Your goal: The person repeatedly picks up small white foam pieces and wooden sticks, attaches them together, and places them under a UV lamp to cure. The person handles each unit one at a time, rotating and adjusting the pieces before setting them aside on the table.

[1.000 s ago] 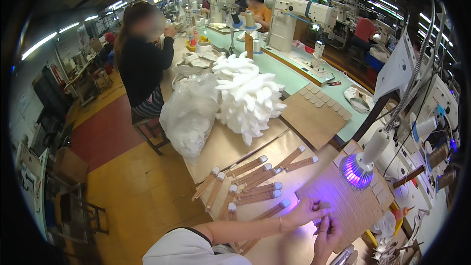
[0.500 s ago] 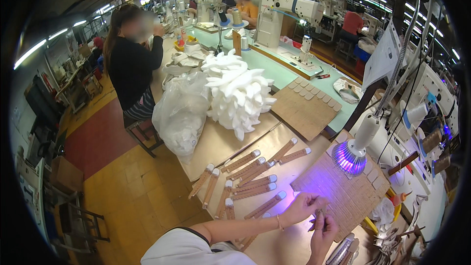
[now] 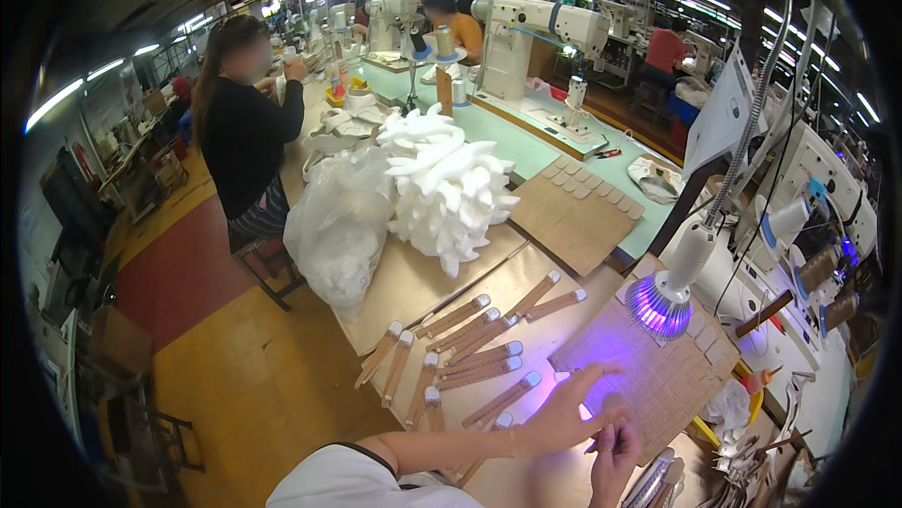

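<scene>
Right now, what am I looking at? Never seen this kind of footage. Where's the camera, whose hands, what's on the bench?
It is a single fisheye camera worn on a person's head, looking down, so straight edges bend near the rim. The forearms entering from the bottom are the wearer's. The left hand lies flat with fingers spread on a tan board lit violet by a gooseneck lamp. The right hand is just below it, fingers curled; whether it holds anything is too small to tell. On the workbench lie tan strips with pale tips, a heap of white foam pieces and a clear plastic bag. Another person works farther along, by the sewing machines.
</scene>
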The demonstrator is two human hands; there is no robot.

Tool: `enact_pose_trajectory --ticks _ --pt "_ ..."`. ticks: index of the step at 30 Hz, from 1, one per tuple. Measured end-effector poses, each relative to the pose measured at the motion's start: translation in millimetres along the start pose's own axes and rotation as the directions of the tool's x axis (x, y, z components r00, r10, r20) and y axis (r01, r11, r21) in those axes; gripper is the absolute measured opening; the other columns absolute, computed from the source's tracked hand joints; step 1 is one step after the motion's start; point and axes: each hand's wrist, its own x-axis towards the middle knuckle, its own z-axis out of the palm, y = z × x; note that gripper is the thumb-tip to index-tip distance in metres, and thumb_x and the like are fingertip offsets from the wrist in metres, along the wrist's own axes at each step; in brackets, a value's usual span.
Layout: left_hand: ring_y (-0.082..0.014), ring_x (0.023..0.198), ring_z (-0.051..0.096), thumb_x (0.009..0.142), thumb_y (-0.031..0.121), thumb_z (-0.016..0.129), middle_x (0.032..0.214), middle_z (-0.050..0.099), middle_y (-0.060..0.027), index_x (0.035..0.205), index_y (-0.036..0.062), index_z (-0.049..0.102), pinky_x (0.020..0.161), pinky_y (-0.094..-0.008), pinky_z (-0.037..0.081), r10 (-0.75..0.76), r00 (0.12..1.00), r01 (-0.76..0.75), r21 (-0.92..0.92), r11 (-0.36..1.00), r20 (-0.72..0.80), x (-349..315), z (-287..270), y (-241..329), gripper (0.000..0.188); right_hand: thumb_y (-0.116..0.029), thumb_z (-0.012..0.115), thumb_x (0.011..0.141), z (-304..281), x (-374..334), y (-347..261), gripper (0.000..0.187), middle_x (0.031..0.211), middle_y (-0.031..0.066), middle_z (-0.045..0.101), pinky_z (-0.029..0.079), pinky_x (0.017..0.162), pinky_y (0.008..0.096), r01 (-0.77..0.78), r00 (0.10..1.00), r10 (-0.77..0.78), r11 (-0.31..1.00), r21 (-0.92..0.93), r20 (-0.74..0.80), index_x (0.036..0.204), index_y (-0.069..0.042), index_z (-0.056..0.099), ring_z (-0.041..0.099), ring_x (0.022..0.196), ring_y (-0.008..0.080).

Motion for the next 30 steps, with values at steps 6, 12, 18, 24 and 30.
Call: enact_pose_trajectory --ticks 6,12,18,24,30 --pt "-0.0293 0.096 0.059 0.091 0.035 0.062 0.097 0.062 -0.0124 0.098 0.0010 0.063 0.084 -0.0438 0.044 0.657 0.656 0.076 -0.899 0.432 0.371 -6 -48 64 0.035 -0.008 0.055 0.096 -56 -16 36 0.035 0.100 0.0057 0.062 0.046 0.063 0.0223 -0.103 0.994 0.097 0.988 -0.114 -0.050 0.130 -0.001 0.054 0.054 0.075 0.0084" --pt "-0.0287 0.084 0.063 0.088 0.018 0.069 0.090 0.066 -0.0165 0.091 -0.0047 0.066 0.073 -0.0423 0.049 0.491 0.675 0.196 -0.775 0.601 0.551 -7 -60 90 0.023 -0.009 0.054 0.097 -68 -30 40 0.028 0.088 0.0027 0.060 0.045 0.064 0.0233 -0.077 0.981 0.055 0.991 -0.110 -0.184 0.123 -0.001 0.058 0.053 0.075 0.0094" --pt "-0.0224 0.088 0.058 0.095 0.024 0.058 0.089 0.059 -0.0102 0.090 -0.0005 0.057 0.087 -0.0375 0.044 0.431 0.678 0.247 -0.736 0.630 0.596 -9 -70 102 0.025 -0.014 0.056 0.097 -50 -28 20 0.018 0.076 0.0059 0.060 0.045 0.054 0.0223 -0.102 0.982 0.091 0.993 -0.062 -0.163 0.101 0.003 0.060 0.053 0.063 0.0091" --pt "-0.0260 0.092 0.058 0.091 0.016 0.064 0.091 0.056 -0.0117 0.092 0.0000 0.058 0.081 -0.0396 0.049 0.633 0.720 0.131 -0.951 0.279 0.285 3 -84 99 0.018 -0.015 0.057 0.096 -26 -23 -16 0.021 0.071 0.0064 0.061 0.045 0.049 0.0213 -0.104 0.976 0.092 0.993 -0.049 -0.199 0.093 0.005 0.060 0.054 0.056 0.0083" --pt "-0.0163 0.068 0.060 0.089 0.013 0.068 0.080 0.063 -0.0131 0.088 -0.0042 0.060 0.059 -0.0279 0.048 0.615 0.787 -0.305 -0.898 0.317 -0.050 14 -44 129 0.020 -0.015 0.056 0.097 -20 -28 -22 0.021 0.073 0.0071 0.061 0.046 0.052 0.0216 -0.123 0.975 0.113 0.992 -0.041 -0.192 0.096 0.006 0.061 0.055 0.060 0.0084"
